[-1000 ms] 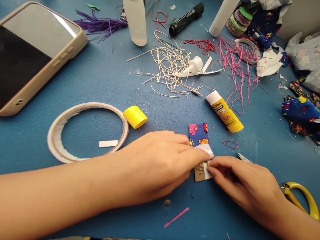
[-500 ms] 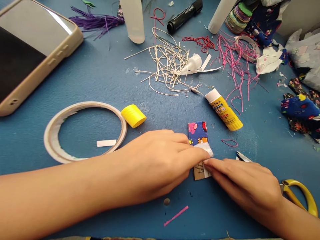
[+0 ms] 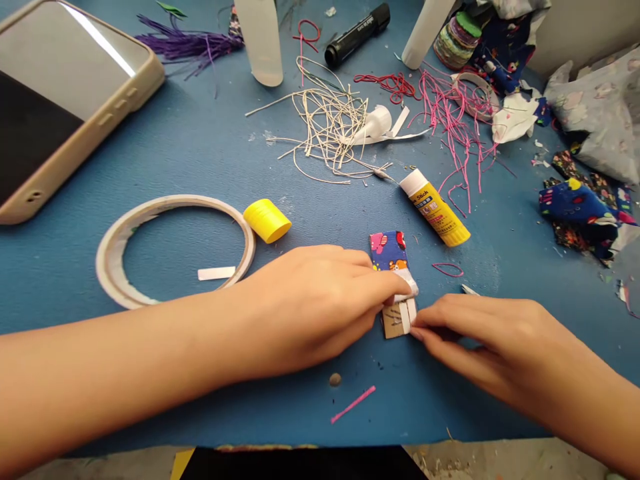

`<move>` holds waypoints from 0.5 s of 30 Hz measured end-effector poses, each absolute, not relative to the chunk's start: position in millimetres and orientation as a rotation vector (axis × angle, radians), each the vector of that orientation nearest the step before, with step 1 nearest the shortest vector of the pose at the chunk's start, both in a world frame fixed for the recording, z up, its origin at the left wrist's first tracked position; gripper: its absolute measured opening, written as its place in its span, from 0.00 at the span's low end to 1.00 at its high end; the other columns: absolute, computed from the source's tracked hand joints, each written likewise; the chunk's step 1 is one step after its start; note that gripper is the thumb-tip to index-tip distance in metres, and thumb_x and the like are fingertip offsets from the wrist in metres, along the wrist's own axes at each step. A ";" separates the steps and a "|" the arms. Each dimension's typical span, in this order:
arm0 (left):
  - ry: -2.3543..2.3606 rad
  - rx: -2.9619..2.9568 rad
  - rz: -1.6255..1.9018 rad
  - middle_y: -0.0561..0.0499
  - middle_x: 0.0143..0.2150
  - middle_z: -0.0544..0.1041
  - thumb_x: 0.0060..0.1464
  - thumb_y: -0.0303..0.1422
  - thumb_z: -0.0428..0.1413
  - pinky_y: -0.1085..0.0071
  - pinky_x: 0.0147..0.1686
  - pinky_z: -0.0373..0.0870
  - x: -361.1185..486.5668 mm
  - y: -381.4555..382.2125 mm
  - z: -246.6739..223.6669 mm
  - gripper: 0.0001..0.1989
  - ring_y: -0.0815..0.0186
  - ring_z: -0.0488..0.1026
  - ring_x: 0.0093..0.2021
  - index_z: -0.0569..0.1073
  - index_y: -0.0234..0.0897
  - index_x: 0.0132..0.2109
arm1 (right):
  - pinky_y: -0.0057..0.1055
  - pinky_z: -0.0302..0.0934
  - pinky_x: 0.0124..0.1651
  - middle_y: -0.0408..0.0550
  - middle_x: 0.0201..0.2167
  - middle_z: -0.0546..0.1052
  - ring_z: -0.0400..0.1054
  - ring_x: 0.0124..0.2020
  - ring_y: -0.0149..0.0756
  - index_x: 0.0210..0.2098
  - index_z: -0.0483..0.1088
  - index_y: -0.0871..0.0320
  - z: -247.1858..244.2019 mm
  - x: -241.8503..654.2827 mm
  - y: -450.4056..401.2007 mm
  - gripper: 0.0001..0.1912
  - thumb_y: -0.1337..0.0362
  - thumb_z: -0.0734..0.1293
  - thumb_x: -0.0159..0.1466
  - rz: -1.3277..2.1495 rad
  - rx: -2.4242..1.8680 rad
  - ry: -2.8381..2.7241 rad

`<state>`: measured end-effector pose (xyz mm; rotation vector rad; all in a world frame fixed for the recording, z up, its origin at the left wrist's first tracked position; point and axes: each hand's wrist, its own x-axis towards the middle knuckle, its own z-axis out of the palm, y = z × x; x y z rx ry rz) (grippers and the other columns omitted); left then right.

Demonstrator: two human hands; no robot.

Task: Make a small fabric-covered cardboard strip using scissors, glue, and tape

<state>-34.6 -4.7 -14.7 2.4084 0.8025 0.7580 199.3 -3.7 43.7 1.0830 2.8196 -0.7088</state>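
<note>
A small cardboard piece lies on the blue table, its upper part covered by blue patterned fabric. Two white strips run along the bare cardboard's right side. My left hand is closed over the piece, its fingers pressing the folded white edge of the fabric. At the cardboard's right edge, my right hand pinches by the white strip with thumb and forefinger. A yellow glue stick lies above my right hand, and a thin pink loop is between them.
A tape roll with a yellow cap beside it is at left, below a phone. Tangled cream strings, pink strings and a black marker lie farther back. Fabric scraps are at right.
My right hand has moved slightly away from my left fingers, down along the cardboard's edge, exposing more of the white strips. The whole view has shifted, showing the table's front edge.
</note>
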 end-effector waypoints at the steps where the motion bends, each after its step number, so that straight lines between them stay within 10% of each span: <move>1: 0.809 2.406 0.758 0.50 0.38 0.80 0.64 0.25 0.49 0.73 0.36 0.68 -34.6 -4.8 -15.0 0.13 0.66 0.76 0.36 0.73 0.34 0.52 | 0.27 0.60 0.27 0.41 0.25 0.78 0.70 0.23 0.28 0.34 0.76 0.58 45.0 196.2 -2.7 0.10 0.67 0.63 0.65 -0.715 1.140 2.750; 15: 0.902 2.389 0.588 0.49 0.38 0.80 0.63 0.29 0.50 0.68 0.37 0.73 -34.9 -4.2 -9.6 0.11 0.62 0.79 0.37 0.74 0.39 0.49 | 0.26 0.52 0.22 0.38 0.17 0.68 0.58 0.20 0.28 0.23 0.71 0.55 50.7 173.7 14.1 0.09 0.58 0.64 0.56 -1.214 1.502 1.867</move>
